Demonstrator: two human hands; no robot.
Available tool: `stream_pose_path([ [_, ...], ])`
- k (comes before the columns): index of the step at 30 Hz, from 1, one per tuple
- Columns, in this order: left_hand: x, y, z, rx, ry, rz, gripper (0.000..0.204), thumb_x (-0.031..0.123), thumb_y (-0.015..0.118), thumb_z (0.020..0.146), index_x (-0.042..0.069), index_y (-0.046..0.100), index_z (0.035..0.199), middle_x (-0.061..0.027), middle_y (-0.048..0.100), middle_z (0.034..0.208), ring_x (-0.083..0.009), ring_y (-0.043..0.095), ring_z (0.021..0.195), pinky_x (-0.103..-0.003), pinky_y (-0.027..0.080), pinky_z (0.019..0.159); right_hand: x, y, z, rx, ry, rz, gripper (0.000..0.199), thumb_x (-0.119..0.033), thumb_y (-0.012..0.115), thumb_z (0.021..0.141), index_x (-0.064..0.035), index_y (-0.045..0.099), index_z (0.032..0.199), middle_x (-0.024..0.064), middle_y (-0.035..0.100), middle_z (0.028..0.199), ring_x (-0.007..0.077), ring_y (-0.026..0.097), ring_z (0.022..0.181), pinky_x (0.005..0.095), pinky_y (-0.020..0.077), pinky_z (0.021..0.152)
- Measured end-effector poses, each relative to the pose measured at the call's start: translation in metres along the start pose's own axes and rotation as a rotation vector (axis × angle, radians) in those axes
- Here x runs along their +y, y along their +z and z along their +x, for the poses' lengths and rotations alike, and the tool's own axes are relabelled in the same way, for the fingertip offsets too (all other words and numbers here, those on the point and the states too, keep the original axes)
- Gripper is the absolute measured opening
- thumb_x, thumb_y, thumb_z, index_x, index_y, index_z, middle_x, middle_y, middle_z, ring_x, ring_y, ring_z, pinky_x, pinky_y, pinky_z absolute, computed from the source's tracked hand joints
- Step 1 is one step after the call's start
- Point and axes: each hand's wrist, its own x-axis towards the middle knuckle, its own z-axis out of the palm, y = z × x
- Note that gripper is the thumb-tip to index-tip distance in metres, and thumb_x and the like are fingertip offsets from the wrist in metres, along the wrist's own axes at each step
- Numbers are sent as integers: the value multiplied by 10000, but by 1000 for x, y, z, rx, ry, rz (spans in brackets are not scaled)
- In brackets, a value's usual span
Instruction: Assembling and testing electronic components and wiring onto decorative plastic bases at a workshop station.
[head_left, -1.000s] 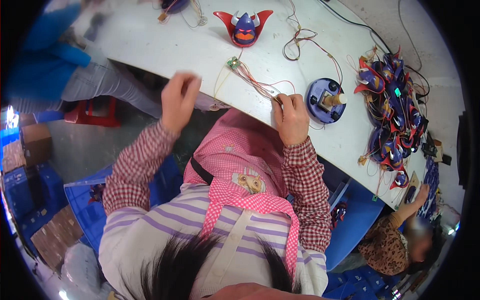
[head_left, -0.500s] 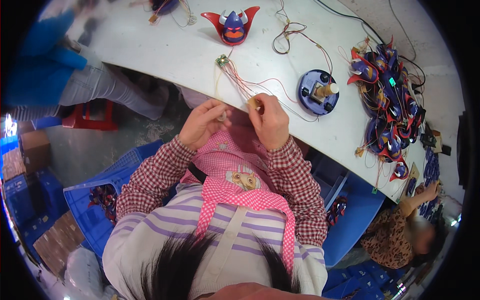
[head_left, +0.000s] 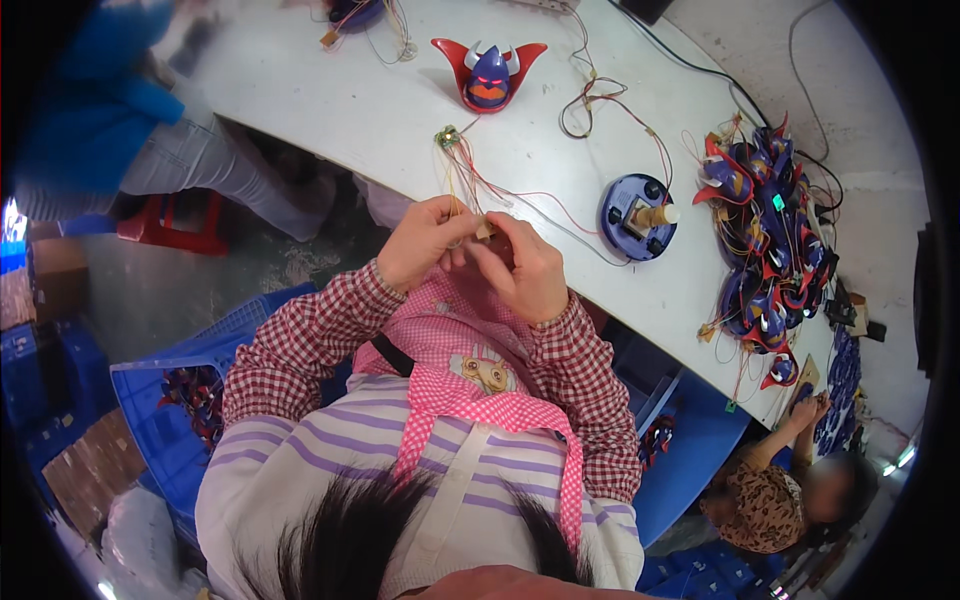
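At the table's near edge my two hands have come together, fingertips almost touching. My right hand [head_left: 528, 268] pinches a small tan piece [head_left: 485, 231], perhaps tape-wrapped, between thumb and fingers. My left hand [head_left: 420, 245] is closed in a pinch beside it, on something its fingers mostly hide. Thin red and yellow wires [head_left: 470, 180] run from the hands up to a small green circuit board [head_left: 447, 138]. Just beyond the board stands a purple toy head [head_left: 488, 82] with pale horns and a red collar. A round purple base [head_left: 638, 218] with a tan post lies to the right.
Several purple-and-red toy heads with wires are heaped [head_left: 770, 220] along the table's right side. Loose cable [head_left: 590, 105] lies at the back. Blue crates [head_left: 150, 400] flank my lap. One person [head_left: 110, 120] is at the left; another [head_left: 770, 490] works at the lower right.
My left hand has moved right and my right hand slightly left, bringing their fingertips together at the tan piece. The disc seen in my left fingers is now hidden. The view has shifted a little.
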Motion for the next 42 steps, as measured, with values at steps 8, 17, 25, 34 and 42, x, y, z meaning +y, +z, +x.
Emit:
stream_pose_path([
  [8,17,2,8,-42,-23,178,81,99,571,864,18,570,875,-46,572,638,-71,506,464,-142,366,389,22,-6,4,-40,122,103,198,-24,633,790,-6,590,983,94,612,872,189,577,650,248,461,576],
  [17,19,-1,16,-62,21,214,83,99,578,854,21,578,825,-44,563,612,-76,493,434,-154,363,368,25,-6,13,26,-144,-130,190,5,644,769,-18,601,953,68,577,882,153,535,620,219,431,553],
  [25,27,4,25,-93,0,261,79,85,587,839,17,581,799,-48,565,611,-82,474,402,-165,372,355,30,-9,16,30,-120,-72,172,40,648,743,-22,608,899,52,553,842,154,499,586,235,409,531],
  [34,29,4,37,-143,5,284,94,78,575,838,15,583,769,-48,556,602,-85,470,395,-174,380,352,39,-11,17,17,-142,-50,177,54,643,739,-20,605,895,54,557,829,155,496,586,231,401,527],
  [42,32,7,39,-151,-25,289,98,73,562,842,17,586,767,-45,555,610,-84,474,404,-170,382,356,40,-13,19,16,-126,-28,171,62,636,735,-20,601,881,57,555,813,158,500,597,233,404,534],
])
